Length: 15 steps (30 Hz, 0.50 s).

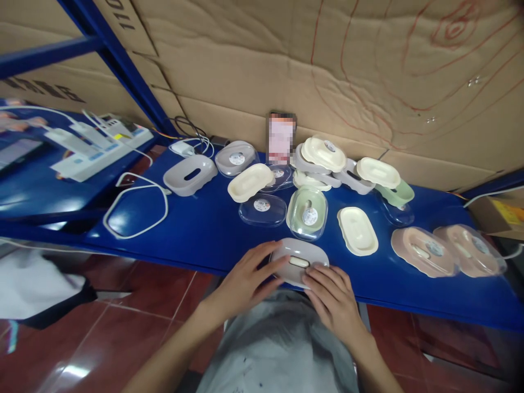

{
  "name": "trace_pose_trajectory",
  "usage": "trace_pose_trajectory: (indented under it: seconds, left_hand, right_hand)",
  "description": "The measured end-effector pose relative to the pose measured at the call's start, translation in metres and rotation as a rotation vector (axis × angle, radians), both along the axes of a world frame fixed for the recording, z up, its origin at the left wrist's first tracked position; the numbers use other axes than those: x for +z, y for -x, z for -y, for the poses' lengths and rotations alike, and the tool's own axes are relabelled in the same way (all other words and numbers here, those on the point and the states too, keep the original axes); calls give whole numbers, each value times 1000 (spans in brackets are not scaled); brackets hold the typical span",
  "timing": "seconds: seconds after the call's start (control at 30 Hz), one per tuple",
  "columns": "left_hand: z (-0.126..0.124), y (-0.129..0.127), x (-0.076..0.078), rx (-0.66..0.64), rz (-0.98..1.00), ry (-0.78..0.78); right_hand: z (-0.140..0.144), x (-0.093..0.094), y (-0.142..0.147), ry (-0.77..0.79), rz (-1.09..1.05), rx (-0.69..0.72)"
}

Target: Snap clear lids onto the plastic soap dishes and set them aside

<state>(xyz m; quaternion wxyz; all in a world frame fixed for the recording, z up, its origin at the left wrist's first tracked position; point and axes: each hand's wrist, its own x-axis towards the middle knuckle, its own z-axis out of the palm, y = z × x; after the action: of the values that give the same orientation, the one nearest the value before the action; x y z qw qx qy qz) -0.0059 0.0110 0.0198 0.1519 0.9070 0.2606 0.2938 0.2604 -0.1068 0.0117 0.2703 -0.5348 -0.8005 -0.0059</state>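
We see a grey soap dish (298, 262) lying at the near edge of the blue tabletop (204, 229), directly in front of the person. The left hand (245, 281) holds its left end, with the fingers (268, 267) curved around the rim and pressed close together. The right hand (333, 292) holds its right end in the same manner, the fingers laid together on the near rim. A small cream piece sits in the slot in the middle of the dish, between the two hands.

In our judgement the dish is light, stiff plastic with a smooth surface, so it may slip a little under dry fingers. The best place to take hold seems to be the two short ends of the rim, as both hands do now, because the middle has the slot.

Behind it stand a green dish under a clear lid (308, 213), a loose clear lid (262, 209), a cream tray (357, 230) and two pink dishes (423, 251) at the right. A white cable (135, 210) makes a loop at the left.
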Motion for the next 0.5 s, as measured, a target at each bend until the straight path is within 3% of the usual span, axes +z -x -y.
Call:
trace_pose_trajectory:
  seconds: [0.2,0.3,0.5]
  left_hand:
    - [-43,6,5,359,-185,-104]
    - [-52,8,1,394,-184,-138]
    - [-39,13,-6,373,-39,-94]
  right_hand:
    - [-4,9,-4,44,0,38]
    - [-5,10,-11,50,-13,49]
    - [-8,10,-10,50,-62,1]
